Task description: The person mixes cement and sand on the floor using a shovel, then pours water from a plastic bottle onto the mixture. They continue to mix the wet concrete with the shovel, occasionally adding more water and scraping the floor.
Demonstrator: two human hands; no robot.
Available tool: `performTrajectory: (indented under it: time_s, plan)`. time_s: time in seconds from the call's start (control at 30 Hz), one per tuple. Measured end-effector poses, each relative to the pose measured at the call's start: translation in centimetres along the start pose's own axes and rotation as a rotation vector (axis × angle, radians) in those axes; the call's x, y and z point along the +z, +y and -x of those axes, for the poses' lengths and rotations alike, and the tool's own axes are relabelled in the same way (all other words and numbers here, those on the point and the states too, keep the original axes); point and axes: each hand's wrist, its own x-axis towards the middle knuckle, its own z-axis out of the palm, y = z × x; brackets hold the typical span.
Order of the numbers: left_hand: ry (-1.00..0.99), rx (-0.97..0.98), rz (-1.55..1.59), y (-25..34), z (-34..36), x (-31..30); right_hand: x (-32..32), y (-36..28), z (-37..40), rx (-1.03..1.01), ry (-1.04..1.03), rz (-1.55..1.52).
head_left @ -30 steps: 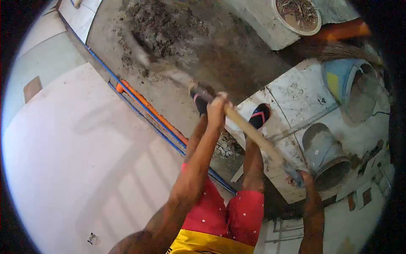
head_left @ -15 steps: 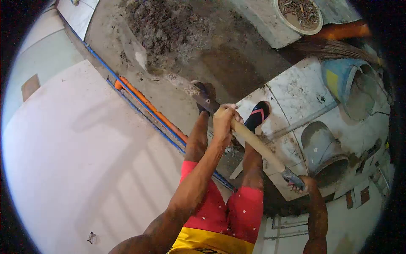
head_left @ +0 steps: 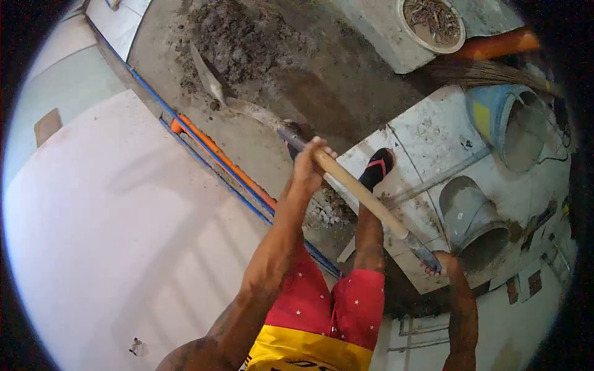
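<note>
A long shovel slants across the view from upper left to lower right. My left hand is wrapped round its wooden shaft near the dark metal socket. At the shaft's far end, my right hand grips the grey handle. The shovel's blade is at the left edge of a heap of dark wet mix on the concrete floor; whether it touches the heap is hard to tell.
Blue pipes and an orange pipe run along the wall at left. On the right are white tiles, a tipped blue bucket, a tipped grey bucket, a broom and a round tub of debris.
The shovel and my left hand have moved a little left and up. The blade, smeared before, now shows clearly beside the heap. My right hand has shifted slightly left.
</note>
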Motion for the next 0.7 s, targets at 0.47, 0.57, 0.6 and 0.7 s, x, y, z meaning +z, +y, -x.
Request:
performTrajectory:
  time_s: [0.47,0.57,0.6,0.7]
  plan:
    - [-0.545,0.189,0.416,6.7,4.8,-0.3,8.0,0.1,-3.3,-0.804,1.319,0.373]
    - [-0.579,0.226,0.398,6.5,4.5,-0.6,8.3,0.7,-2.0,-0.907,1.298,0.243]
    - [-0.538,0.229,0.417,6.4,4.6,-0.4,9.0,0.6,-0.9,-0.96,1.231,0.219]
    - [-0.426,0.249,0.464,5.8,5.0,-0.4,9.8,1.1,1.2,-1.098,1.034,0.146]
